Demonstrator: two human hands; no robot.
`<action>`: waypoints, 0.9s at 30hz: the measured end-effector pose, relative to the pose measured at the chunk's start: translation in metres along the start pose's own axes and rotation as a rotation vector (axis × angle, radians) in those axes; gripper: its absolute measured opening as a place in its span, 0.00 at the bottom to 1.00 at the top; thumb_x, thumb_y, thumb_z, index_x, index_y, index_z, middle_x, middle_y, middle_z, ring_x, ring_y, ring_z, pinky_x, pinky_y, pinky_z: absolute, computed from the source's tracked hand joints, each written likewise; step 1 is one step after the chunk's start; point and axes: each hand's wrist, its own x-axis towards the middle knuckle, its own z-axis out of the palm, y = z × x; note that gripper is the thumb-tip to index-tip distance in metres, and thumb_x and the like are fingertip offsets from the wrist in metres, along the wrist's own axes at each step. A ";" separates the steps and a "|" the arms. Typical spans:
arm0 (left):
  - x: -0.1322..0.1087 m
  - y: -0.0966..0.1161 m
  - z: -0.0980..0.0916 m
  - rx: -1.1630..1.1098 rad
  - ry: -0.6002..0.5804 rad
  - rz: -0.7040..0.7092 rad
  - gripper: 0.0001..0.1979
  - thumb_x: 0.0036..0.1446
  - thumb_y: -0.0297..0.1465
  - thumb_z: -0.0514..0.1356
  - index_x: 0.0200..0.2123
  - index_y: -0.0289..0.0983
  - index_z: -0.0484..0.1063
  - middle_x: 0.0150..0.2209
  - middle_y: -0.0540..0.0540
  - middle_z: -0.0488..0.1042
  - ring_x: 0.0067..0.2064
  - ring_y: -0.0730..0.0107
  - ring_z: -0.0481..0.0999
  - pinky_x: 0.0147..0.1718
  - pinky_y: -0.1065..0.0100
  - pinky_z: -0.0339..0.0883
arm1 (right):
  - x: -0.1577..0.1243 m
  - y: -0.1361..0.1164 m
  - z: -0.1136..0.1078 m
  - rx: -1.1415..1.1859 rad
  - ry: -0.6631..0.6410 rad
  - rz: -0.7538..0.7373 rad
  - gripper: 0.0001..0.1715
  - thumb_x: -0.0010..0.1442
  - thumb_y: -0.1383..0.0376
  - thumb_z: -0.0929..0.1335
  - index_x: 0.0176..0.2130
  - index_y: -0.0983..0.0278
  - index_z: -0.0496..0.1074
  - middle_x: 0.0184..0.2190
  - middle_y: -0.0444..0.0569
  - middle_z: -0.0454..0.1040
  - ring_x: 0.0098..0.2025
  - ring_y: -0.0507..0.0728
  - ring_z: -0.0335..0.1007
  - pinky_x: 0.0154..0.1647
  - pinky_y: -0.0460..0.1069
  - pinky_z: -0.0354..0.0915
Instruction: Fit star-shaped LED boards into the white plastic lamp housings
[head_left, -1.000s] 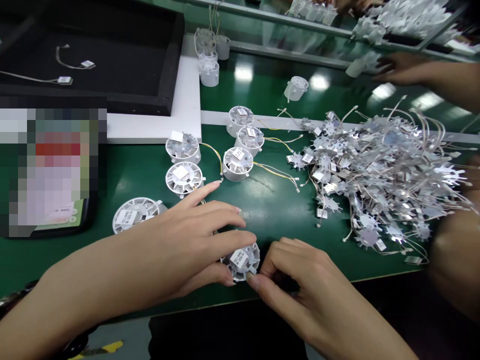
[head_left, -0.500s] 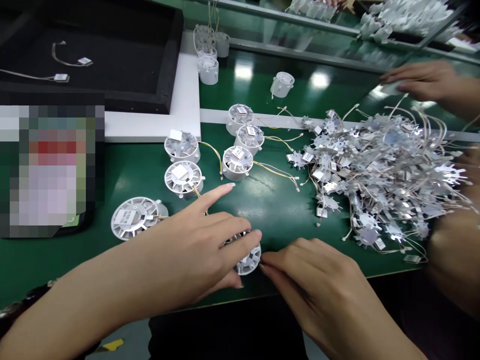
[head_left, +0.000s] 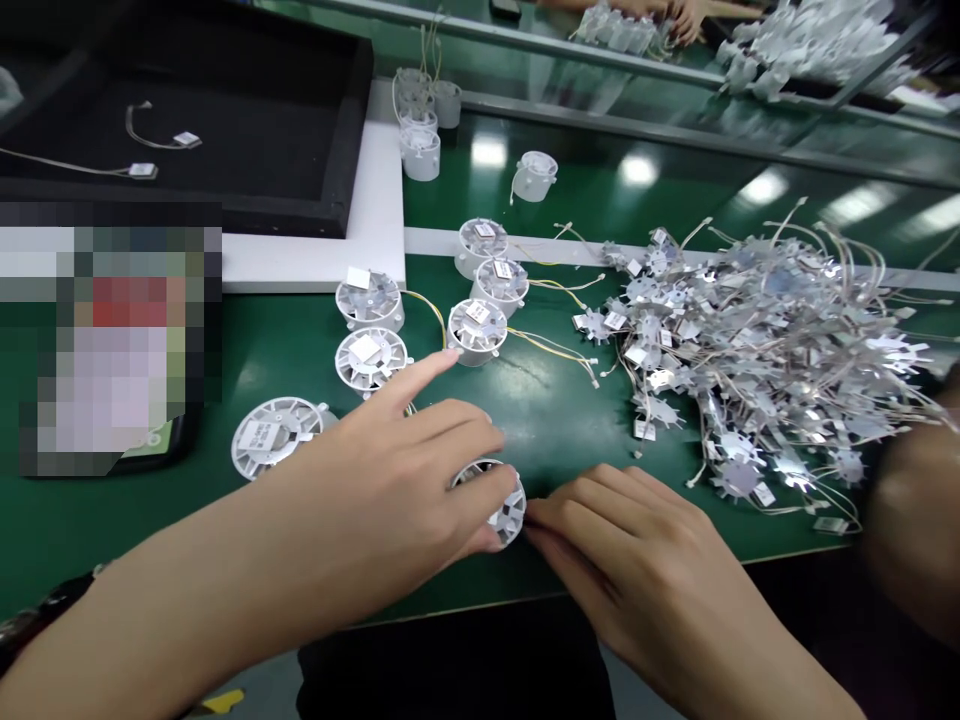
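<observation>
My left hand (head_left: 424, 475) lies over a white round fan housing (head_left: 511, 512) near the table's front edge. Its thumb and fingers grip the housing, and the index finger stretches forward. At the housing's right rim, my right hand (head_left: 637, 550) has thumb and fingertips pinched together; anything between them is hidden. Beyond my left hand stand two fan housings with blank white labels, the nearer one (head_left: 371, 358) close to my knuckles. A larger round fan housing (head_left: 274, 437) tilts beside my left forearm. Three wired housings, the nearest one (head_left: 478, 328) by my index fingertip, stand farther back.
A tangled heap of silvery fan parts with wires (head_left: 750, 350) covers the right side. A black tray (head_left: 247, 130) sits back left, above a blurred-out object (head_left: 120, 350). Several white housings (head_left: 420, 150) stand at the back. Part of another person (head_left: 911, 490) shows at right.
The other person's hand at the upper right has left the view. A lone housing at the back has shifted left. My hands stay at the housing; the whole view has shifted slightly.
</observation>
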 end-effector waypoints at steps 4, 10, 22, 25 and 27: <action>-0.007 -0.005 -0.015 0.007 0.034 0.013 0.16 0.73 0.42 0.51 0.52 0.39 0.72 0.47 0.49 0.78 0.53 0.64 0.76 0.71 0.53 0.48 | 0.005 -0.004 -0.006 -0.044 0.050 -0.022 0.23 0.66 0.54 0.69 0.55 0.64 0.69 0.50 0.52 0.76 0.47 0.62 0.71 0.44 0.55 0.66; -0.023 -0.026 -0.039 0.178 0.209 -0.106 0.11 0.72 0.38 0.53 0.49 0.41 0.73 0.49 0.49 0.77 0.51 0.62 0.75 0.62 0.59 0.58 | 0.037 -0.005 0.000 -0.204 0.060 -0.188 0.26 0.63 0.56 0.72 0.55 0.67 0.70 0.49 0.57 0.75 0.48 0.65 0.72 0.47 0.59 0.70; -0.036 -0.061 -0.041 0.337 0.391 0.040 0.06 0.66 0.23 0.58 0.42 0.36 0.74 0.39 0.48 0.81 0.43 0.66 0.81 0.55 0.56 0.69 | 0.139 0.051 -0.037 -0.336 -0.307 -0.259 0.69 0.50 0.30 0.70 0.74 0.60 0.46 0.75 0.66 0.35 0.75 0.79 0.27 0.68 0.75 0.47; -0.040 -0.059 -0.043 0.324 0.420 0.027 0.07 0.67 0.23 0.57 0.41 0.37 0.75 0.38 0.48 0.82 0.43 0.66 0.81 0.54 0.58 0.69 | 0.135 0.048 -0.040 -0.356 -0.296 -0.236 0.64 0.52 0.35 0.72 0.74 0.59 0.49 0.75 0.66 0.40 0.74 0.80 0.36 0.63 0.75 0.57; -0.043 -0.058 -0.045 0.308 0.427 0.011 0.07 0.67 0.23 0.57 0.41 0.36 0.75 0.38 0.48 0.82 0.42 0.66 0.81 0.53 0.58 0.69 | 0.127 0.044 -0.041 -0.394 -0.271 -0.200 0.60 0.54 0.41 0.73 0.73 0.58 0.50 0.73 0.66 0.47 0.72 0.81 0.44 0.58 0.75 0.64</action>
